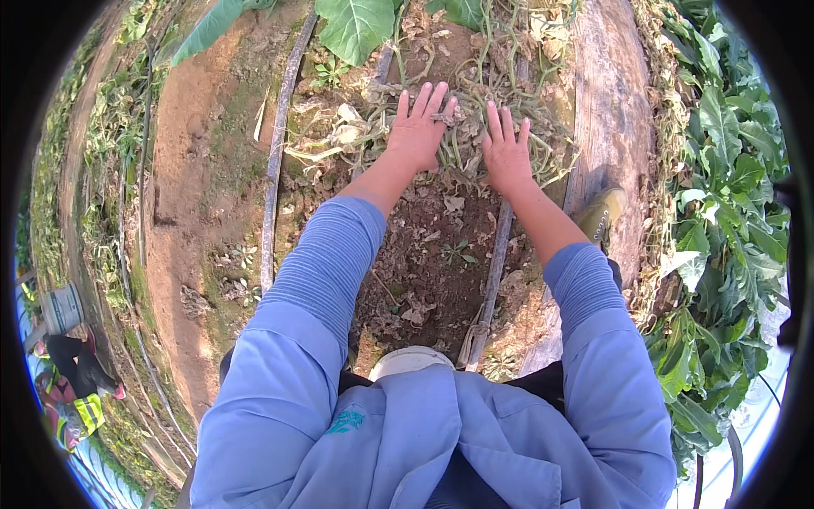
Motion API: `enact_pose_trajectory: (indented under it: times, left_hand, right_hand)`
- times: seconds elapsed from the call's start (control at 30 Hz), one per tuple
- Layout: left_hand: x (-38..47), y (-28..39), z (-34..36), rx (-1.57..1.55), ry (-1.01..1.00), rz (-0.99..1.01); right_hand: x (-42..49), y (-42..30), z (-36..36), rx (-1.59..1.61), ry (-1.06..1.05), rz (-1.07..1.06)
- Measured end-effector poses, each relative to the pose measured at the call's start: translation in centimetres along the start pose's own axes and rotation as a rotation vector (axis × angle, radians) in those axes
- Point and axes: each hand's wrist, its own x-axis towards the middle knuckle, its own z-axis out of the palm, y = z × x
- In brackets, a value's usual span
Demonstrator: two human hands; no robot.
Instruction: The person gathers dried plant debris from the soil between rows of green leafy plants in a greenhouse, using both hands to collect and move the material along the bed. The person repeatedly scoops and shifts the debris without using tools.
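Observation:
My left hand point(414, 137) lies palm down on a heap of withered vines point(467, 143), fingers spread. A scrap of dry leaf point(448, 118) shows against its thumb side. To the right, my right hand point(510, 156) presses on the same heap with its fingers apart and pointing away from me. Its thumb is hard to make out. Pale, shrivelled leaves point(348, 127) and yellow-green stems stick out left of the hands. Below the heap, dark soil point(432, 254) is littered with dry leaf bits.
Drip hoses point(275, 153) run along the bed. A white bucket point(410, 361) stands close before my body. Large green leaves point(359, 25) hang at the top, and leafy plants point(725, 165) line the right. Another person point(73, 388) is at far left, near a pail point(62, 310).

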Motion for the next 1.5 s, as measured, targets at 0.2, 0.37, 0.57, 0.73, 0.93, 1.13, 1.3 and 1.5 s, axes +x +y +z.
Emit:
enact_pose_trajectory:
  times: [0.2, 0.37, 0.57, 0.73, 0.93, 1.13, 1.3, 1.5]
  left_hand:
    - [-4.2, 0.5, 4.6, -0.062, 0.001, -0.099]
    - [-1.7, -0.9, 7.4, 0.121, 0.037, -0.041]
    - [0.7, -1.7, 7.3, 0.186, 0.042, -0.026]
    - [1.8, -1.8, 4.1, -0.05, -0.07, -0.116]
    - [-3.6, 1.5, 0.5, -0.284, -0.09, -0.067]
    - [-8.7, 7.2, -3.3, -0.368, -0.051, 0.008]
    - [-13.3, 10.9, -4.7, -0.421, 0.067, 0.027]
    - [-19.3, 13.6, -4.1, -0.557, 0.083, 0.029]
  right_hand:
    - [1.9, 2.0, 2.8, 0.23, 0.262, -0.007]
    - [1.2, 0.7, 5.2, 0.28, 0.339, 0.036]
    - [5.2, 2.6, 2.8, 0.148, 0.03, 0.026]
    - [6.5, 4.4, 0.1, 0.23, 0.047, -0.04]
    - [0.7, 4.9, -0.3, 0.236, 0.113, -0.146]
    - [-9.7, 5.7, 0.0, 0.28, 0.209, -0.049]
    - [-16.1, 5.6, -0.4, 0.358, 0.314, -0.035]
    - [-22.3, 4.5, -1.6, 0.412, 0.373, -0.1]
